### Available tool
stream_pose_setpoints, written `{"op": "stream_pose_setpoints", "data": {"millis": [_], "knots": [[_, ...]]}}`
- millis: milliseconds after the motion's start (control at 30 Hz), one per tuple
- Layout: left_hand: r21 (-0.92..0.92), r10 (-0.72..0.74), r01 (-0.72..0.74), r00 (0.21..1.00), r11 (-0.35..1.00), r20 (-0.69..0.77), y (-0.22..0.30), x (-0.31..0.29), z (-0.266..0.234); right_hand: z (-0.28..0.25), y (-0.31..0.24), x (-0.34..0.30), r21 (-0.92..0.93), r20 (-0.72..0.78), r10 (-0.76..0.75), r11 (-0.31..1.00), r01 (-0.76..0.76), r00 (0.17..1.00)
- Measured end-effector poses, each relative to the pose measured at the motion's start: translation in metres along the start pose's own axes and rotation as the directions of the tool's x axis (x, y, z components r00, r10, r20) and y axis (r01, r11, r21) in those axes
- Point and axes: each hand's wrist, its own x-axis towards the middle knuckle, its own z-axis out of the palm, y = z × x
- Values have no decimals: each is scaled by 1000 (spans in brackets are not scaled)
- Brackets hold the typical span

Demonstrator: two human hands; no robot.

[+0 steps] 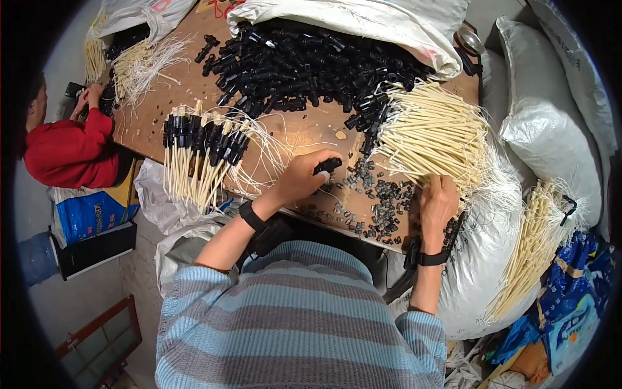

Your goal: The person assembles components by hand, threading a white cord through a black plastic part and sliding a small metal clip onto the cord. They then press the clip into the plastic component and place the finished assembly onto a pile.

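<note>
My left hand [303,179] is closed around a black plastic fitting [329,166], held just above the wooden table. A small whitish bit shows below the fitting near my fingertips. At the lower edge of a large heap of cream-coloured tubes with white strings [434,129], my right hand [439,202] has its fingers curled together. What its fingertips pinch, if anything, is hidden. Between both hands lie many small dark clips [389,204], loosely scattered. To the left, a row of cream tubes capped with black fittings [204,139] rests at the table's edge.
A big pile of black fittings [291,68] spills from a white woven sack [363,19] at the back. Full white sacks [551,110] stand on the right, beside another tube bundle [528,246]. A person in red [71,149] works at the far left.
</note>
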Motion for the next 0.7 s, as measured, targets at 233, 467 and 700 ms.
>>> {"op": "stream_pose_setpoints", "data": {"millis": [233,467,700], "knots": [[-161,-103,103,995,982,8,-2,-6,2,0,-4,7,-22,54,-127,991,129,990],[-258,-109,97,994,961,-32,-3,-6,3,-5,-32,12,335,-2,-371,875,350,929],[-25,73,-74,997,997,-36,-5,-3,-3,-12,-69,3,561,165,-353,802,207,921]]}}
